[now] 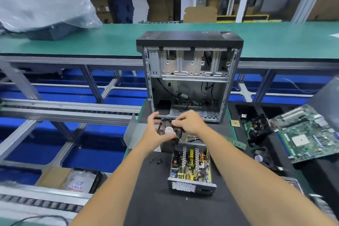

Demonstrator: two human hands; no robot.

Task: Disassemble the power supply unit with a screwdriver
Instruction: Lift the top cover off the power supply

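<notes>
The opened grey metal power supply unit [190,169], its circuit board bare, lies on the black mat [156,198]. At twelve o'clock from it, both hands hold up its round black fan [169,131], probably to free the wires: the left hand [156,130] cradles it with fingers curled around, the right hand [189,123] pinches its edge. Small black screws [156,160] lie at nine o'clock.
</notes>
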